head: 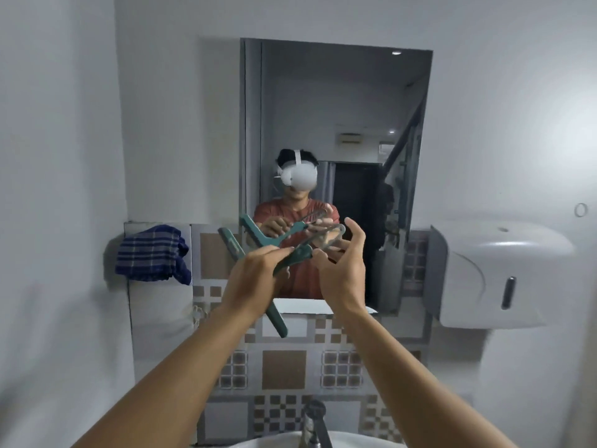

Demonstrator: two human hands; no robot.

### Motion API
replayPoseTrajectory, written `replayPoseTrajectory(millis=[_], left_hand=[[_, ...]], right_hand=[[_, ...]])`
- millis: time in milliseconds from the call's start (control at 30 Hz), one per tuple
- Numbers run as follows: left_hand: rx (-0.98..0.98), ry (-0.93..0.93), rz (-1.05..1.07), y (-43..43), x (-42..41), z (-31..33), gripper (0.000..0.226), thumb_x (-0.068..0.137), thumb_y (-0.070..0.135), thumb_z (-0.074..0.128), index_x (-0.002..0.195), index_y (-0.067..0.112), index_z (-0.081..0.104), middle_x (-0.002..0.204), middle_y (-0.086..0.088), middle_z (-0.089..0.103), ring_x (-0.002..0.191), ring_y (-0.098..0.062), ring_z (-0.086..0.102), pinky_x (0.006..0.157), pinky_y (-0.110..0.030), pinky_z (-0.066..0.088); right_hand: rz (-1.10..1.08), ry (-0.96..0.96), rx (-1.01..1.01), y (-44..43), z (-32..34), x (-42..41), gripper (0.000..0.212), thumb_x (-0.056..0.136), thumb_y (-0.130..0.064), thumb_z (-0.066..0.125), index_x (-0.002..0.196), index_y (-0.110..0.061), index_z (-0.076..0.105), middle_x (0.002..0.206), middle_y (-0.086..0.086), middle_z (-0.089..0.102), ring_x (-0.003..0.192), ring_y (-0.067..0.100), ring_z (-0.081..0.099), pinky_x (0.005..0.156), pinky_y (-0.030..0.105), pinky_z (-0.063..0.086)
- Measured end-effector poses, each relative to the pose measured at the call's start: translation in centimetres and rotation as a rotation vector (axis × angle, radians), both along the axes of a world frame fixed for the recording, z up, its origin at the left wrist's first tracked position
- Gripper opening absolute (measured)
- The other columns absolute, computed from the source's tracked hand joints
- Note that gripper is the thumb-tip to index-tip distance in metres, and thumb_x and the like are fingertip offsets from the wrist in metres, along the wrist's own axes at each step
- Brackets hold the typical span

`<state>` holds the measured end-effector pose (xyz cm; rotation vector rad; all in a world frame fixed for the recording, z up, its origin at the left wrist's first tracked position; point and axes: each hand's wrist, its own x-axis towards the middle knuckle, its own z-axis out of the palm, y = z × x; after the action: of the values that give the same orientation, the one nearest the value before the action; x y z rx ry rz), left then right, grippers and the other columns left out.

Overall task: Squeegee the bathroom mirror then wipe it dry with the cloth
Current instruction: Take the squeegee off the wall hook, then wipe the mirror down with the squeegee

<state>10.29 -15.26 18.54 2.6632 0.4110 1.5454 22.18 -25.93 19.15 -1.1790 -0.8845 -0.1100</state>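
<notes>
A tall rectangular mirror (339, 108) hangs on the wall ahead and reflects a person in a red shirt with a white headset. In front of its lower part, my left hand (255, 279) grips the handle of a teal squeegee (234, 250), whose blade runs diagonally from upper left to lower right. My right hand (339, 270) is at the far end of the handle, fingers spread around the grey hanging loop (332, 232); its grip is blurred. A blue checked cloth (151, 252) lies draped on a ledge left of the mirror, away from both hands.
A white paper dispenser (494, 273) is mounted right of the mirror. A chrome tap (315, 421) and the white basin rim (274, 442) sit directly below my arms. Patterned brown and grey tiles (284, 367) cover the wall under the mirror.
</notes>
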Motion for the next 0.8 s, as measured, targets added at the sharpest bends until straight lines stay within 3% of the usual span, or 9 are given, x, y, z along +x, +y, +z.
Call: replayPoseTrajectory(millis=[67,167,200,267,367,467,567,700,800], left_hand=[[0.076,0.029,0.028,-0.2,0.2,1.5,0.042,0.089,-0.001,0.068,0.129,0.012,0.066,0.117,-0.006,0.072,0.103,-0.026,0.069,0.087,-0.045,0.059],[0.196,0.061,0.03,-0.5,0.5,3.9,0.042,0.087,-0.001,0.069,0.127,0.012,0.068,0.112,-0.006,0.074,0.099,-0.026,0.069,0.082,-0.045,0.06],[0.229,0.074,0.025,-0.6,0.6,4.6,0.042,0.086,-0.002,0.069,0.126,0.011,0.069,0.11,-0.006,0.074,0.096,-0.026,0.07,0.079,-0.045,0.061],[0.296,0.097,0.025,-0.7,0.8,6.0,0.041,0.087,-0.004,0.068,0.125,0.01,0.069,0.107,-0.007,0.074,0.093,-0.027,0.069,0.075,-0.045,0.061],[0.389,0.116,0.013,-1.1,1.4,8.1,0.035,0.09,-0.002,0.065,0.123,0.01,0.07,0.104,-0.007,0.075,0.09,-0.027,0.068,0.071,-0.044,0.061],[0.445,0.101,0.002,-1.1,1.9,10.2,0.033,0.089,-0.005,0.064,0.118,0.009,0.072,0.101,-0.008,0.075,0.09,-0.027,0.068,0.069,-0.044,0.061],[0.47,0.045,0.009,-1.1,2.1,11.7,0.036,0.087,-0.006,0.057,0.118,0.006,0.072,0.104,-0.009,0.074,0.095,-0.029,0.067,0.07,-0.045,0.061],[0.472,-0.136,0.061,-0.3,2.4,11.4,0.025,0.093,0.006,0.062,0.116,0.004,0.071,0.111,-0.009,0.071,0.103,-0.025,0.063,0.084,-0.037,0.058],[0.449,-0.222,0.055,1.2,3.0,8.6,0.019,0.093,0.016,0.066,0.11,0.008,0.069,0.105,-0.008,0.067,0.096,-0.021,0.059,0.084,-0.025,0.048]], right_hand=[[-0.081,-0.18,-0.123,-1.0,1.0,1.1,0.072,0.091,-0.009,0.07,0.142,-0.048,0.037,0.145,-0.003,0.045,0.122,0.009,0.055,0.096,0.021,0.052],[-0.302,-0.527,-0.364,-2.2,2.5,2.9,0.059,0.093,-0.025,0.07,0.147,-0.033,0.047,0.167,0.004,0.011,0.15,0.031,0.024,0.117,0.046,0.031],[-0.374,-0.633,-0.406,-2.5,3.0,3.5,0.056,0.094,-0.03,0.07,0.147,-0.03,0.05,0.168,0.007,0.01,0.153,0.032,0.015,0.119,0.053,0.025],[-0.471,-0.837,-0.472,-3.2,4.1,4.5,0.053,0.095,-0.039,0.067,0.145,-0.027,0.053,0.162,0.008,0.031,0.152,0.029,0.018,0.121,0.064,0.018],[-0.555,-1.026,-0.527,-3.8,5.9,5.6,0.054,0.094,-0.048,0.063,0.143,-0.026,0.054,0.135,0.005,0.06,0.137,0.029,0.045,0.115,0.073,0.02],[-0.636,-1.161,-0.465,-3.7,7.8,6.2,0.05,0.092,-0.048,0.061,0.134,-0.022,0.059,0.127,0.007,0.064,0.119,0.03,0.062,0.11,0.067,0.035],[-0.644,-1.246,-0.393,-2.9,9.8,6.6,0.042,0.093,-0.038,0.068,0.127,-0.013,0.061,0.12,0.005,0.065,0.106,0.026,0.066,0.093,0.047,0.051],[-0.637,-1.221,-0.377,-1.8,12.2,6.8,0.043,0.096,-0.036,0.065,0.134,-0.017,0.058,0.115,0.005,0.063,0.099,0.027,0.064,0.083,0.043,0.053],[-0.632,-1.146,-0.352,-1.1,14.2,7.0,0.04,0.097,-0.034,0.063,0.135,-0.022,0.058,0.109,0.005,0.061,0.096,0.027,0.063,0.079,0.042,0.054]])
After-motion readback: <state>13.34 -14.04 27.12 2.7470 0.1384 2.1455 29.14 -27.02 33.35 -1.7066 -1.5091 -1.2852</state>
